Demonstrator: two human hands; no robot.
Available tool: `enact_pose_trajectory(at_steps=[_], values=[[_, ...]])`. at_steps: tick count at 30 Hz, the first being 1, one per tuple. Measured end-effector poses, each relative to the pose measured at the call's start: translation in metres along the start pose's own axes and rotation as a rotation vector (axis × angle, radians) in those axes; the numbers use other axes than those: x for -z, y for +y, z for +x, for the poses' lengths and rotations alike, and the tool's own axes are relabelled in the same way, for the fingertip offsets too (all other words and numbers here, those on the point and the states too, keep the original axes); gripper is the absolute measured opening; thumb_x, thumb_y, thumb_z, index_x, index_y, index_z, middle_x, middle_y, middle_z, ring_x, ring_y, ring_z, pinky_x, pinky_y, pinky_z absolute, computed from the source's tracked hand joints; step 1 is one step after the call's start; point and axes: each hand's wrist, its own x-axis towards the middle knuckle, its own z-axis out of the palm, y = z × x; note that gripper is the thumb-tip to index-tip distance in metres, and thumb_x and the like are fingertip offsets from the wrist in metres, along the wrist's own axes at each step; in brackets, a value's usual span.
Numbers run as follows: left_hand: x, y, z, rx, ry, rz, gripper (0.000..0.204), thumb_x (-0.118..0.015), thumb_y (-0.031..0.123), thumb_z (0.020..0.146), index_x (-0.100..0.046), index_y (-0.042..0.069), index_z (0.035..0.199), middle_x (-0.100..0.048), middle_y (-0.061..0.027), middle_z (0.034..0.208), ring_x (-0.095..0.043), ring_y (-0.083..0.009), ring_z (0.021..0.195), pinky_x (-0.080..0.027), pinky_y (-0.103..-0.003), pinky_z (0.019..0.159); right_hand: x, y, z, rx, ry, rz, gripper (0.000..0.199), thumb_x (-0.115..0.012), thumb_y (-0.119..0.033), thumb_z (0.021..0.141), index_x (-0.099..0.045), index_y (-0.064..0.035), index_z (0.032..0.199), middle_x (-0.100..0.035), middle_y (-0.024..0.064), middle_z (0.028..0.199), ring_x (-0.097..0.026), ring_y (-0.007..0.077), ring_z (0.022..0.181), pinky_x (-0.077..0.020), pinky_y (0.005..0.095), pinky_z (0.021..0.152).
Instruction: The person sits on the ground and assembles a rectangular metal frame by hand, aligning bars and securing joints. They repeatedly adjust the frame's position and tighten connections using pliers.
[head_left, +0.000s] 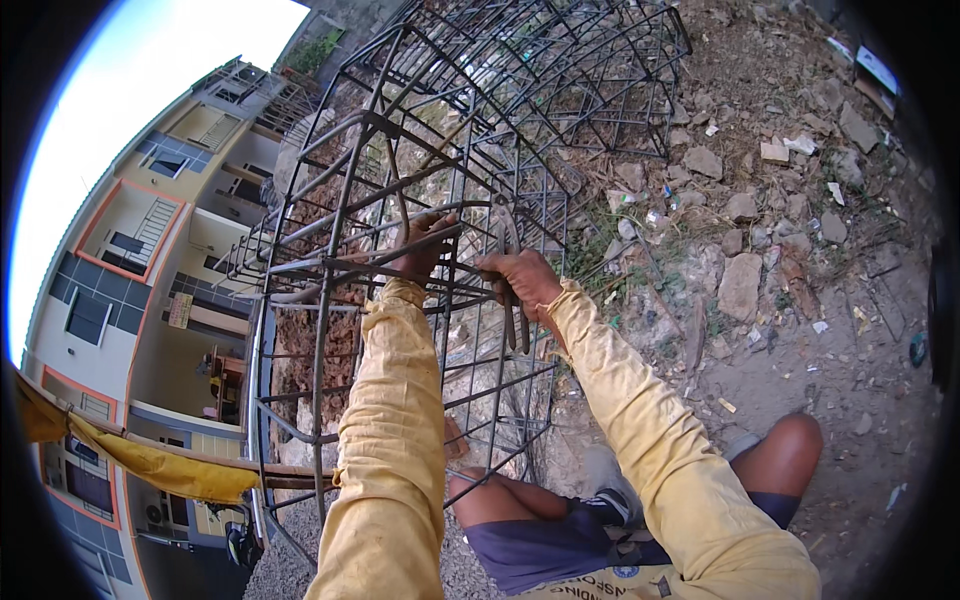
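Observation:
A cage of dark steel rebar (318, 400), made of long bars and bent stirrups, stands in front of me. My left hand (428, 247) reaches in among the bars, its fingers wrapped round a rebar rod. Just to the right, my right hand (528, 280) grips a pair of pincers (514, 335). Their handles come out below my fist, and the jaws point away from me beside the cage. I cannot tell whether the jaws bite on anything. Yellow long sleeves cover both my arms.
More rebar cages (620, 90) lie farther off. Broken stones (740, 285) and litter cover the ground on the right. On the left are a row of buildings (110, 330) and a yellow cloth (160, 470) along a pole. My bent knee (790, 455) is at the lower right.

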Motion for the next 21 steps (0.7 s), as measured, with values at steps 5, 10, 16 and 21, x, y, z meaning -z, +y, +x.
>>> enact_pose_trajectory(at_steps=[5, 10, 16, 21], values=[[-0.006, -0.009, -0.004, -0.205, -0.057, 0.046, 0.020, -0.063, 0.022, 0.092, -0.069, 0.010, 0.108, -0.063, 0.0050, 0.086, -0.049, -0.0056, 0.072, -0.040, -0.023, 0.063, 0.009, -0.007, 0.005, -0.021, 0.044, -0.058, 0.023, -0.075, -0.022, 0.081, -0.066, -0.0014, 0.086, -0.063, 0.0034, 0.073, -0.054, 0.0110, 0.055, -0.0469, 0.0296, 0.044], [-0.009, -0.006, 0.002, -0.238, -0.125, 0.179, 0.020, -0.061, 0.019, 0.091, -0.070, 0.011, 0.107, -0.065, 0.0014, 0.096, -0.056, -0.0112, 0.083, -0.046, -0.028, 0.076, 0.008, -0.025, -0.009, -0.090, 0.105, -0.093, 0.026, -0.074, -0.022, 0.083, -0.062, 0.0006, 0.090, -0.061, 0.0054, 0.075, -0.056, 0.0135, 0.058, -0.0506, 0.0317, 0.047], [0.002, -0.039, 0.020, -0.322, 0.019, 0.326, 0.018, -0.059, 0.012, 0.093, -0.067, 0.003, 0.107, -0.066, -0.0053, 0.105, -0.059, -0.0134, 0.098, -0.046, -0.028, 0.087, 0.053, -0.031, -0.042, -0.117, 0.267, -0.423, 0.022, -0.065, -0.007, 0.085, -0.055, 0.0026, 0.101, -0.059, 0.0106, 0.083, -0.061, 0.0184, 0.061, -0.0581, 0.0356, 0.050], [-0.024, -0.002, -0.004, -0.282, 0.145, 0.684, 0.020, -0.057, 0.018, 0.093, -0.069, 0.019, 0.108, -0.070, -0.0044, 0.103, -0.064, -0.0167, 0.096, -0.051, -0.032, 0.082, 0.099, -0.045, -0.072, -0.022, 0.327, -0.602, 0.023, -0.064, -0.006, 0.083, -0.056, 0.0027, 0.104, -0.062, 0.0106, 0.083, -0.066, 0.0210, 0.066, -0.0583, 0.0340, 0.050]])
